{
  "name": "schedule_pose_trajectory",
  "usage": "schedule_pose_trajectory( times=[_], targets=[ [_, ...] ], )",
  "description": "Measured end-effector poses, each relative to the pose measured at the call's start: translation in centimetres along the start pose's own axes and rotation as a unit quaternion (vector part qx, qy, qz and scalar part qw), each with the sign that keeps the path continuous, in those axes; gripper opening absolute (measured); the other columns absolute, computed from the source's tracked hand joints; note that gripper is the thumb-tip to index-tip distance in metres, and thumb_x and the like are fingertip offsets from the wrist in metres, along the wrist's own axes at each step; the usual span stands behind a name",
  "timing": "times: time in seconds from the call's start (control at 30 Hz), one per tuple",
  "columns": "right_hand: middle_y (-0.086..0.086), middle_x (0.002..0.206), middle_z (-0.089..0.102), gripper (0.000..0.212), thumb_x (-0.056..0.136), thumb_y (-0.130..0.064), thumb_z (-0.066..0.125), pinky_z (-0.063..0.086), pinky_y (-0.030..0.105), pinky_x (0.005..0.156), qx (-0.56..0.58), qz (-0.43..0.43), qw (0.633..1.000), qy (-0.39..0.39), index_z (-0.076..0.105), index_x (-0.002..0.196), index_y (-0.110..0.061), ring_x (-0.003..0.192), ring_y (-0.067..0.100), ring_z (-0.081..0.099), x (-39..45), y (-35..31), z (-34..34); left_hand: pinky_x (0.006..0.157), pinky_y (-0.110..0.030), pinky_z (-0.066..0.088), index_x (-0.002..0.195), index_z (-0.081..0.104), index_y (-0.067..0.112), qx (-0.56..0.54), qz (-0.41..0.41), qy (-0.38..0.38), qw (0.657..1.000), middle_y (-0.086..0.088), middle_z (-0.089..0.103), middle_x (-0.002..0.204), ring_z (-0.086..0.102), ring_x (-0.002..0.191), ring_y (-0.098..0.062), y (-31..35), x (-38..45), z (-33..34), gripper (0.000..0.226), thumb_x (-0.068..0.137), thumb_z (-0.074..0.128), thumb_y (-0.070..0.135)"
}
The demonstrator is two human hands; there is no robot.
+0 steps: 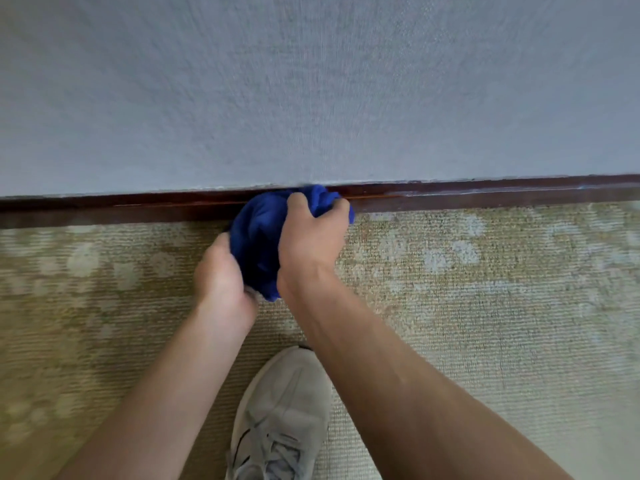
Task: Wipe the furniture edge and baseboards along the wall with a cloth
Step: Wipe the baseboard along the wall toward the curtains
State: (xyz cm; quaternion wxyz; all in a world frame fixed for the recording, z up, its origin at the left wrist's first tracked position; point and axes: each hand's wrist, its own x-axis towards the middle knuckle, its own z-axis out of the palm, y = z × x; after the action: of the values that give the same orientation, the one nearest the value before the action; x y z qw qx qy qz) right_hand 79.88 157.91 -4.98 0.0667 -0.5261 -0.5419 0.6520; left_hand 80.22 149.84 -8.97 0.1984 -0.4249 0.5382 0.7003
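Note:
A bunched blue cloth [258,233] lies against the dark brown baseboard [485,195] that runs along the foot of the grey wall [311,91]. My right hand [310,237] grips the upper part of the cloth and holds it at the baseboard. My left hand [221,275] grips the cloth's lower end just above the carpet. The stretch of baseboard behind the cloth is hidden. The frame is slightly blurred.
Patterned beige carpet [485,289] covers the floor on both sides of my hands. My grey sneaker [280,410] stands on the carpet below my arms, close to the wall.

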Motion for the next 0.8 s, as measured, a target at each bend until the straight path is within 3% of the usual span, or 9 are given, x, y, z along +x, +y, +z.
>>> schedule_pose_trajectory(
  times=[0.07,0.2,0.27,0.33,0.5,0.6,0.67,0.73,0.8],
  targets=[
    [-0.001,0.081,0.053,0.016,0.085,-0.02,0.061,0.043,0.031,0.082,-0.035,-0.009,0.999,-0.012,0.049,0.092,-0.011,0.083,0.027,0.055,-0.3,0.2,0.6,0.054,-0.023,0.052,0.099,0.066,0.014,-0.034,-0.005,0.019,0.999,-0.008,0.069,0.085,0.068,0.067,-0.02,0.0,0.4,-1.0,0.024,0.093,0.048,0.029],
    [-0.004,0.076,0.057,0.017,0.084,-0.021,0.062,0.046,0.034,0.081,-0.047,-0.071,0.99,0.109,0.051,0.091,-0.011,0.082,0.027,0.059,1.5,-0.4,-1.4,0.046,-0.024,0.049,0.1,0.063,0.007,0.021,-0.012,-0.066,0.998,-0.012,0.062,0.073,0.061,0.063,-0.027,-0.4,-0.1,0.2,0.025,0.091,0.052,0.027],
    [-0.009,0.071,0.052,0.017,0.086,-0.022,0.059,0.04,0.029,0.074,-0.014,-0.049,0.989,0.142,0.047,0.093,-0.011,0.074,0.021,0.055,1.7,-0.5,-1.4,0.063,-0.026,0.056,0.107,0.061,0.007,0.025,-0.011,-0.102,0.994,-0.007,0.068,0.084,0.067,0.075,-0.021,-0.3,-0.5,0.0,0.022,0.094,0.053,0.023],
    [-0.012,0.068,0.046,0.018,0.088,-0.022,0.056,0.033,0.024,0.069,0.001,-0.023,0.99,0.14,0.043,0.094,-0.012,0.068,0.018,0.049,1.2,-0.2,-0.1,0.077,-0.029,0.056,0.117,0.06,0.007,0.02,0.007,-0.084,0.996,-0.006,0.067,0.099,0.067,0.088,-0.019,0.1,-0.4,-1.1,0.028,0.093,0.056,0.021],
    [-0.002,0.079,0.051,0.019,0.088,-0.025,0.056,0.031,0.025,0.07,-0.017,0.058,0.998,-0.005,0.048,0.1,-0.014,0.079,0.026,0.05,-2.6,1.5,4.9,0.056,-0.021,0.045,0.083,0.062,0.018,-0.021,0.05,0.018,0.998,-0.001,0.062,0.071,0.06,0.067,-0.017,2.1,0.3,-5.0,0.024,0.097,0.046,0.03],
    [0.004,0.092,0.058,0.017,0.087,-0.022,0.059,0.04,0.03,0.082,-0.046,0.077,0.991,-0.103,0.051,0.1,-0.015,0.093,0.029,0.059,-3.3,1.6,4.8,0.054,-0.02,0.049,0.091,0.063,0.022,-0.028,0.079,-0.006,0.996,0.002,0.069,0.073,0.066,0.068,-0.015,2.2,-0.9,-5.7,0.024,0.098,0.041,0.028],
    [0.01,0.103,0.063,0.021,0.087,-0.014,0.061,0.043,0.028,0.082,-0.075,0.087,0.977,-0.18,0.059,0.108,-0.01,0.084,0.023,0.058,-2.1,0.3,2.5,0.055,-0.021,0.053,0.092,0.065,0.022,-0.02,0.076,-0.019,0.997,0.004,0.073,0.07,0.068,0.07,-0.013,1.7,-2.3,-5.1,0.026,0.1,0.04,0.024],
    [0.011,0.102,0.062,0.023,0.087,-0.008,0.06,0.045,0.027,0.072,-0.135,0.092,0.957,-0.24,0.062,0.11,-0.009,0.081,0.02,0.054,-0.1,-2.2,-1.0,0.058,-0.023,0.056,0.109,0.067,0.017,-0.005,0.073,-0.046,0.996,0.001,0.075,0.085,0.07,0.084,-0.016,0.9,-3.6,-4.2,0.025,0.098,0.045,0.02],
    [0.011,0.096,0.06,0.016,0.085,-0.011,0.06,0.048,0.03,0.072,-0.219,0.072,0.941,-0.248,0.062,0.1,-0.01,0.087,0.023,0.056,1.6,-5.6,-5.7,0.071,-0.027,0.059,0.121,0.065,0.014,0.017,0.056,-0.086,0.995,-0.006,0.075,0.105,0.07,0.1,-0.021,0.3,-5.4,-2.5,0.03,0.095,0.052,0.02]
  ],
)
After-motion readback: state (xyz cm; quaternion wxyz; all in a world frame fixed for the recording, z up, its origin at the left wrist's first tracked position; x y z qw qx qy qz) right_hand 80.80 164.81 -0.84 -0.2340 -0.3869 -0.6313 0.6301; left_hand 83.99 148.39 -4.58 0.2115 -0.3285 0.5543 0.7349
